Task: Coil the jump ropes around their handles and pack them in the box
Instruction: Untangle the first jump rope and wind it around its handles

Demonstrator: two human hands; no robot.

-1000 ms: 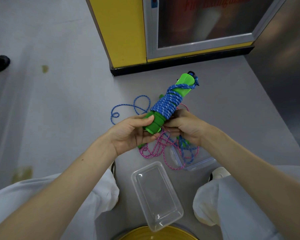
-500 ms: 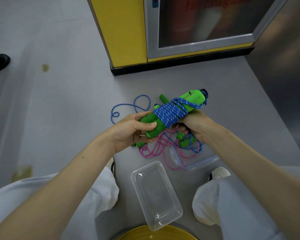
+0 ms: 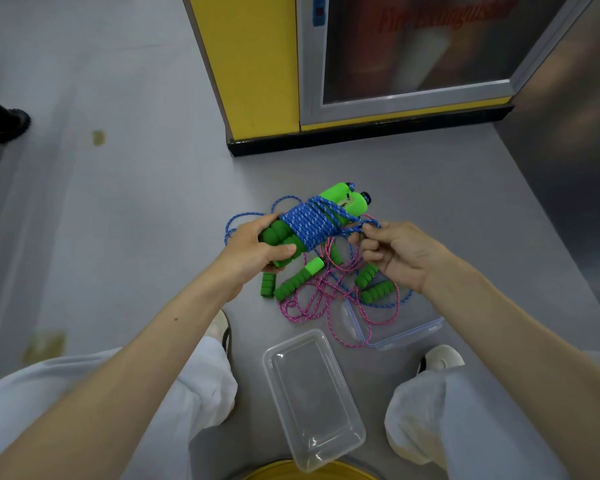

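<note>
Since the earlier frame, the right hand point(image 3: 397, 258) was drawn toward 3 o'clock, with the blue rope point(image 3: 309, 220) pinched taut for another turn. The green handles point(image 3: 279, 237) were gripped steady by the left hand point(image 3: 253, 251), at 12 o'clock from the box point(image 3: 312, 393).

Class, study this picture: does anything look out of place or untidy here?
Yes. The pink rope lies uncoiled in a tangle on the floor, among loose handles, with one loop draped over the lid. The box holds nothing yet.
</note>
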